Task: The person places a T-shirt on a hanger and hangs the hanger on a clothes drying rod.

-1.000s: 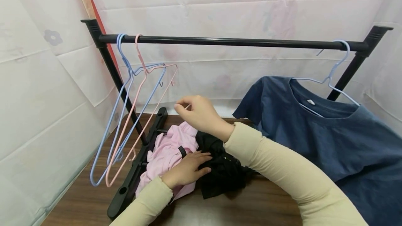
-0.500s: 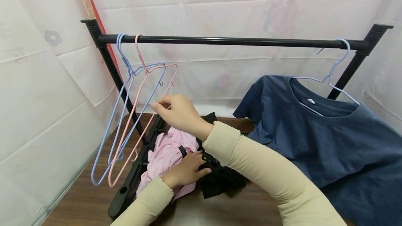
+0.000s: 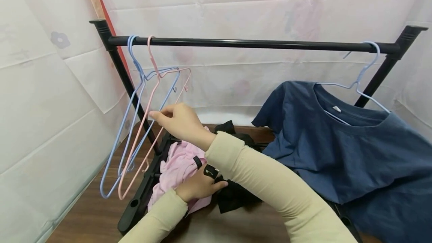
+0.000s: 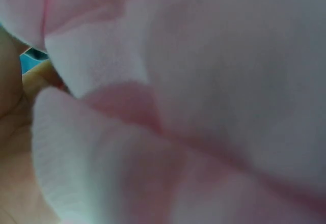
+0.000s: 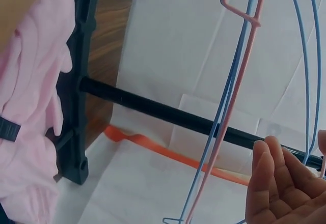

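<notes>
Two blue clothes hangers [image 3: 113, 151] and a pink clothes hanger [image 3: 148, 102] hang at the left end of the black rail. My right hand [image 3: 180, 121] is raised beside the pink one, its thumb tip close to the wire. In the right wrist view, its bent fingers [image 5: 277, 168] and thumb stand apart near the hangers. My left hand [image 3: 199, 186] rests on a crumpled pink garment [image 3: 177, 168], some of its fingers hidden behind a black device below the right sleeve. Pink cloth [image 4: 102, 168] fills most of the left wrist view, against the palm.
A navy T-shirt [image 3: 341, 149] hangs on a blue hanger at the right of the black rail [image 3: 253, 44]. A black garment [image 3: 234, 198] lies beside the pink one on the wooden table [image 3: 84, 205]. The rack's black foot [image 3: 135, 205] runs along the left.
My right hand has moved left from above the clothes to the pink hanger. The left hand has stayed on the pink garment. The view has shifted slightly.
</notes>
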The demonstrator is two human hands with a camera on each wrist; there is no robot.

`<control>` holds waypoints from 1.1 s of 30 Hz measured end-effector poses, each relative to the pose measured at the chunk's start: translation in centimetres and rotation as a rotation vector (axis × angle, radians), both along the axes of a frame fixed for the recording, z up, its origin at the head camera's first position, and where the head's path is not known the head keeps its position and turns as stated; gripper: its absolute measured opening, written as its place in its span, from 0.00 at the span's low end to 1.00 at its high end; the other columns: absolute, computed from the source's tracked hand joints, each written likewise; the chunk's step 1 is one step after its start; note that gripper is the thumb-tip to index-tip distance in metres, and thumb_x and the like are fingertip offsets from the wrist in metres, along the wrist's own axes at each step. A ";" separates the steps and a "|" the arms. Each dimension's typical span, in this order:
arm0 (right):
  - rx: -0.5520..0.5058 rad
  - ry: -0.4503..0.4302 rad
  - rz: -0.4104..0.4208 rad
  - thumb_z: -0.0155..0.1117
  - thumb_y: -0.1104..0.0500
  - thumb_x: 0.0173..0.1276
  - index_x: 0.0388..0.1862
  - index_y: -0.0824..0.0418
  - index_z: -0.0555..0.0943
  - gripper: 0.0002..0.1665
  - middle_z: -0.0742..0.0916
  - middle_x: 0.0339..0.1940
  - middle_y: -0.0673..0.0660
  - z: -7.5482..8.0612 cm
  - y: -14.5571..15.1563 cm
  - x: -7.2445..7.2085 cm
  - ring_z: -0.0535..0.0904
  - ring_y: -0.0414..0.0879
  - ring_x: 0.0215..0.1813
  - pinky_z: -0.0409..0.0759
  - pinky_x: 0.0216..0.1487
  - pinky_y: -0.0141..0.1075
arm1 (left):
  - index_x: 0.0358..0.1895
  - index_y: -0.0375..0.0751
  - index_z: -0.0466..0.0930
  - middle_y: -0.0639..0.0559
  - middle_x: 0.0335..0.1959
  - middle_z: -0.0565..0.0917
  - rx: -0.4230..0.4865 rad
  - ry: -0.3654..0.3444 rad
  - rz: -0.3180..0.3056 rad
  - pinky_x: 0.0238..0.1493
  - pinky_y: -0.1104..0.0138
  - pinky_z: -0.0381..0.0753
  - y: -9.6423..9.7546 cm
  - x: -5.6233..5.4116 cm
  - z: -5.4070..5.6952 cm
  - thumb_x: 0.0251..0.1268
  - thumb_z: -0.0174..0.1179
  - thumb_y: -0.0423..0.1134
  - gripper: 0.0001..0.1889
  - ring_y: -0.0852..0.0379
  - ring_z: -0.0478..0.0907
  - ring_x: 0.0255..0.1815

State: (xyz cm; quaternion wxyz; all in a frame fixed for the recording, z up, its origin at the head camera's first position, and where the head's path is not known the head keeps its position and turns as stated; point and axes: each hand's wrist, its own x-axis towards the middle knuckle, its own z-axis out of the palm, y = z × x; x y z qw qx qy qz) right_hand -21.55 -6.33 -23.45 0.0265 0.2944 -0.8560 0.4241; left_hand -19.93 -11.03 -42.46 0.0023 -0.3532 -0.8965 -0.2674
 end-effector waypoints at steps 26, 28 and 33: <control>-0.317 -0.155 0.077 0.51 0.54 0.75 0.34 0.55 0.87 0.17 0.89 0.29 0.52 0.2 -1.1 0.6 0.84 0.39 0.31 0.77 0.34 0.27 | 0.64 0.38 0.71 0.48 0.63 0.75 -0.044 -0.147 -0.015 0.67 0.63 0.70 0.4 -0.1 0.0 0.75 0.50 0.45 0.21 0.58 0.70 0.62; -0.321 -0.165 0.083 0.53 0.52 0.76 0.36 0.56 0.87 0.17 0.89 0.28 0.52 0.2 -1.2 0.7 0.86 0.42 0.33 0.78 0.35 0.27 | 0.65 0.38 0.70 0.48 0.64 0.73 -0.033 -0.163 -0.022 0.68 0.63 0.69 0.4 -0.1 0.1 0.76 0.50 0.45 0.21 0.58 0.69 0.63; -0.319 -0.168 0.123 0.58 0.49 0.74 0.39 0.60 0.88 0.18 0.90 0.29 0.55 0.1 -1.3 1.0 0.86 0.46 0.34 0.82 0.32 0.30 | 0.67 0.41 0.67 0.50 0.69 0.68 -0.034 -0.240 -0.038 0.72 0.60 0.64 0.4 -0.2 0.5 0.77 0.48 0.45 0.22 0.58 0.63 0.69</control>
